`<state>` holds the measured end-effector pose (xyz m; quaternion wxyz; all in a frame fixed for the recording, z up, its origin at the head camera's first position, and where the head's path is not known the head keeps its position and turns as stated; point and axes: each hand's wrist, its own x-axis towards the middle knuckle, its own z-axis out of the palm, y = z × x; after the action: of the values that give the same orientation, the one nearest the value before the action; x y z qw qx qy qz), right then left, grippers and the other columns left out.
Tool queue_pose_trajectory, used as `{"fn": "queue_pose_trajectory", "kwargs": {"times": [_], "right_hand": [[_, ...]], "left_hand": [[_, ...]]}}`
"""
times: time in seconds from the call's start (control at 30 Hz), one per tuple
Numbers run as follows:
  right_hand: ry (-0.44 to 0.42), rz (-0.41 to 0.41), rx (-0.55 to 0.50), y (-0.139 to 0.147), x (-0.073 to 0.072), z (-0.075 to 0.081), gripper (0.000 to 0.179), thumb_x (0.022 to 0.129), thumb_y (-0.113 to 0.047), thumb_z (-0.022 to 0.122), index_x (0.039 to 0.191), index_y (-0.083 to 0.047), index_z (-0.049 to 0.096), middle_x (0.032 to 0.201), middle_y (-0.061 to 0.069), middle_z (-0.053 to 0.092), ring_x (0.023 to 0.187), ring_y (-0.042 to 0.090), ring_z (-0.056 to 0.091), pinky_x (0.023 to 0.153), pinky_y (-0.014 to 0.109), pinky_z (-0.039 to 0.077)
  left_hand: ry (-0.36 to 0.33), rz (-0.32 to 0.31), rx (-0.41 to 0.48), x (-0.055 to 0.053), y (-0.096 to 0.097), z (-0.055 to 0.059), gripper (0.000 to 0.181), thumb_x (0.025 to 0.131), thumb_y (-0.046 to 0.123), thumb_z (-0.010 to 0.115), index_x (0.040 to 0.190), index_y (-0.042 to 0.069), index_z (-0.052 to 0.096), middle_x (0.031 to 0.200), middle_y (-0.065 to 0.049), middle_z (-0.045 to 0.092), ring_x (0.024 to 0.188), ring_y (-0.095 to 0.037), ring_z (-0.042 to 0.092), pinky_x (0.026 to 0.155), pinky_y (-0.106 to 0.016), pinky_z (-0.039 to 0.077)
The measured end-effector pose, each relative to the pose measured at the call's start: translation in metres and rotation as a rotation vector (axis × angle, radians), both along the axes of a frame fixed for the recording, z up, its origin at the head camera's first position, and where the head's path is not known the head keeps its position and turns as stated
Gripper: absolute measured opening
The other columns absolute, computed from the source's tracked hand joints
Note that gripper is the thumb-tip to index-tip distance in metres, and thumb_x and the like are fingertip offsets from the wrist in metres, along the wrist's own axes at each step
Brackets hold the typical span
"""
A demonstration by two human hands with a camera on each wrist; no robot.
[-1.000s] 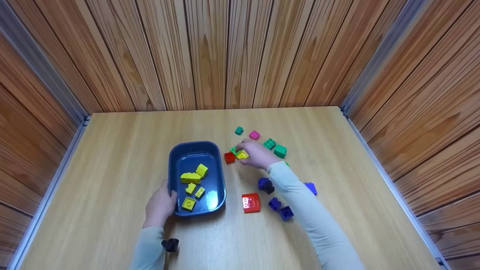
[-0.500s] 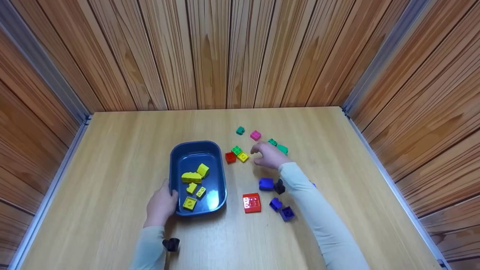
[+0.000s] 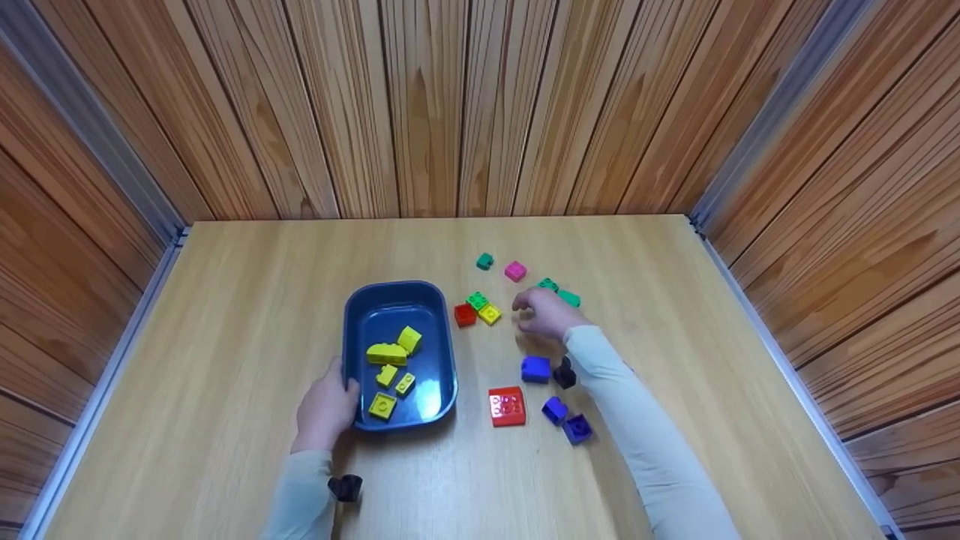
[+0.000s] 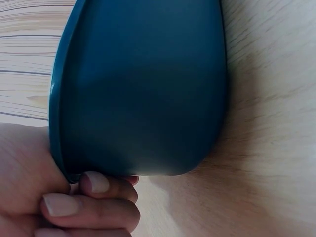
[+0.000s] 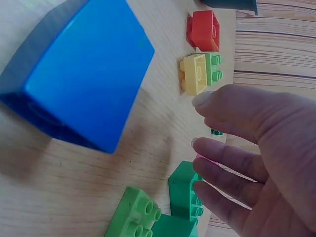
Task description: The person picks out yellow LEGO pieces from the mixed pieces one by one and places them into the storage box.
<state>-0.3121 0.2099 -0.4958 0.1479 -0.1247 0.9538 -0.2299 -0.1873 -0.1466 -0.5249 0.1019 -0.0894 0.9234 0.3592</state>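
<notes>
My left hand grips the left rim of a dark blue tray; in the left wrist view its fingers curl at the tray's edge. Several yellow bricks lie inside. My right hand is over the table, fingers loosely bent and apart, holding nothing. Just left of its fingertips is a yellow brick, against a light green brick and a small red brick. The right wrist view shows this yellow brick on its side beyond the thumb.
Green bricks lie behind the right hand, partly hidden by it. Farther back are a pink brick and a small dark green brick. Nearer are a large red brick and several blue bricks. Wooden walls enclose the table.
My right hand was at the yellow brick, then drew back to the right, leaving it beside the light green brick. My left hand stays on the tray.
</notes>
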Motion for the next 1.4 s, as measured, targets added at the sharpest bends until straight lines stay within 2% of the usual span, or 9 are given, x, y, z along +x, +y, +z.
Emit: {"fn": "queue_pose_trajectory", "kwargs": {"times": [0.23, 0.47, 0.77, 1.0, 1.23, 1.4], "right_hand": [[-0.015, -0.008, 0.005, -0.009, -0.008, -0.005, 0.031, 0.088, -0.015, 0.068, 0.119, -0.011, 0.065, 0.114, 0.005, 0.062, 0.102, 0.02, 0.058, 0.089, 0.038, 0.048], [-0.038, -0.021, -0.008, -0.02, -0.02, -0.013, 0.033, 0.086, -0.016, 0.071, 0.118, -0.013, 0.065, 0.108, 0.002, 0.063, 0.095, 0.018, 0.057, 0.087, 0.038, 0.049], [-0.032, -0.057, 0.017, -0.038, -0.026, -0.018, 0.036, 0.083, -0.015, 0.072, 0.118, -0.015, 0.064, 0.105, 0.002, 0.061, 0.092, 0.02, 0.056, 0.086, 0.038, 0.049], [-0.013, -0.045, 0.015, -0.053, -0.026, -0.021, 0.046, 0.081, -0.021, 0.076, 0.124, -0.013, 0.061, 0.112, 0.003, 0.06, 0.096, 0.019, 0.055, 0.09, 0.038, 0.048], [0.019, 0.02, 0.065, -0.06, -0.028, -0.025, 0.037, 0.081, -0.014, 0.075, 0.117, -0.011, 0.065, 0.106, 0.003, 0.061, 0.093, 0.019, 0.055, 0.09, 0.036, 0.048], [0.004, 0.019, 0.063, -0.061, -0.027, -0.025, 0.036, 0.08, -0.011, 0.075, 0.115, -0.012, 0.065, 0.104, 0.002, 0.061, 0.092, 0.018, 0.056, 0.089, 0.036, 0.048]], "left_hand": [[0.008, 0.008, -0.012, 0.0, 0.0, -0.001, 0.049, 0.101, 0.019, 0.041, 0.144, -0.001, 0.031, 0.127, -0.03, 0.053, 0.099, -0.035, 0.059, 0.089, -0.054, 0.045], [-0.026, 0.025, 0.006, -0.002, 0.002, 0.0, 0.053, 0.102, 0.02, 0.04, 0.148, 0.0, 0.025, 0.137, -0.029, 0.045, 0.115, -0.039, 0.053, 0.097, -0.055, 0.039], [-0.022, 0.031, 0.003, -0.002, 0.003, 0.0, 0.049, 0.101, 0.021, 0.041, 0.146, 0.002, 0.03, 0.127, -0.026, 0.055, 0.095, -0.031, 0.057, 0.086, -0.048, 0.047], [-0.006, 0.028, 0.0, -0.001, 0.003, 0.002, 0.05, 0.101, 0.019, 0.041, 0.146, 0.0, 0.029, 0.132, -0.027, 0.051, 0.102, -0.033, 0.058, 0.091, -0.052, 0.045], [0.039, 0.022, -0.034, 0.0, 0.003, 0.0, 0.053, 0.099, 0.018, 0.043, 0.146, -0.003, 0.029, 0.13, -0.029, 0.052, 0.105, -0.039, 0.058, 0.089, -0.055, 0.044], [0.017, 0.024, -0.029, 0.001, 0.002, -0.001, 0.056, 0.1, 0.019, 0.041, 0.148, -0.004, 0.025, 0.135, -0.03, 0.047, 0.111, -0.04, 0.055, 0.093, -0.055, 0.042]]}}
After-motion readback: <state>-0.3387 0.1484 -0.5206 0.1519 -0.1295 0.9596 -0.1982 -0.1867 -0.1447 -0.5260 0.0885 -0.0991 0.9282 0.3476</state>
